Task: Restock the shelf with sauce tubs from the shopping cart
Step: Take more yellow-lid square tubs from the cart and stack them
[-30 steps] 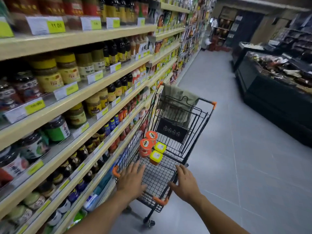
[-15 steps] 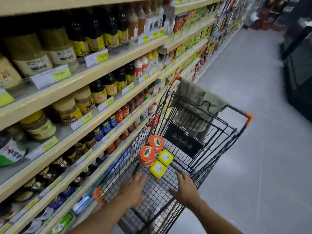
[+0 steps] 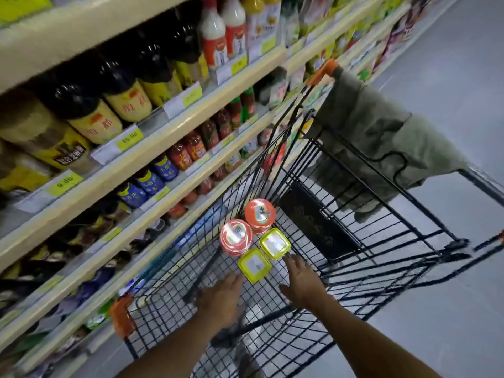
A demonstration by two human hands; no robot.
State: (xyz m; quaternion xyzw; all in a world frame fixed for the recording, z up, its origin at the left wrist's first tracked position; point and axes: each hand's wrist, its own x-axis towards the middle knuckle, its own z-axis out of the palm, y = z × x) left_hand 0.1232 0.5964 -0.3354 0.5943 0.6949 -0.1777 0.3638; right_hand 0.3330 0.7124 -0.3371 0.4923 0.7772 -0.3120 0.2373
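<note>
- Four sauce tubs sit clustered on the wire floor of the shopping cart [image 3: 354,236], just beyond both sets of fingertips
- The near yellow square tub [image 3: 254,265] lies between the two hands, a little ahead of them; the left fingertips come close to its near-left corner, seemingly just short of touching, though motion blur makes that hard to settle
- The far yellow square tub [image 3: 275,243] touches the near one and lies just ahead of the right fingertips, with a thin gap showing
- The near red round tub [image 3: 236,239] stands ahead of the left fingers, against both yellow tubs; the far red round tub [image 3: 259,214] stands behind it, farthest from either hand
- The left hand [image 3: 222,302] reaches into the basket palm down, fingers loosely extended and holding nothing
- The right hand [image 3: 302,285] is also palm down, fingers spread and stretched forward, thumb out to the side, empty
- A grey-green cloth [image 3: 381,143] hangs over the cart's far end, well beyond the tubs
- To the left of the left hand runs the shelf [image 3: 152,144], stocked with bottles and jars behind yellow price tags
</note>
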